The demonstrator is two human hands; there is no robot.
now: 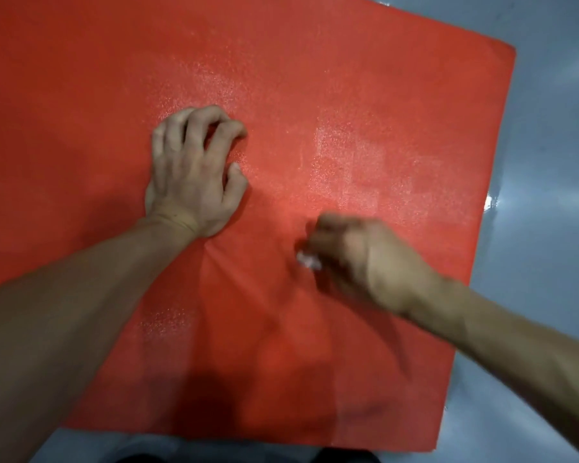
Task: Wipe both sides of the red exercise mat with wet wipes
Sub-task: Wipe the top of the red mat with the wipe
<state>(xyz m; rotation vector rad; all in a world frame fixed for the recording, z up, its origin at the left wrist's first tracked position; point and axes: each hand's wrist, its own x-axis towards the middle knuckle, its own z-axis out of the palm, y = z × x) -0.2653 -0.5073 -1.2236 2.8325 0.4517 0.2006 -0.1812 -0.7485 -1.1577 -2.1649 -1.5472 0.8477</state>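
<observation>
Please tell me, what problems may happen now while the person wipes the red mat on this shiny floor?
1. The grey floor looks glossy and perhaps wet, so the red mat could slide, although the left hand presses it down.
2. Only a small bit of white wipe shows in the right hand's grip; it may cover little area and leave parts unwiped.
3. Creases radiate from under the left wrist, so the mat may bunch there.

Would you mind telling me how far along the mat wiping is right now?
Done: shiny damp patches on the red mat suggest part of this face is wiped. In hand: the right hand grips a white wipe, blurred mid-stroke, while the left hand presses the mat. Left: the duller areas, and the underside, whose state is hidden.
</observation>
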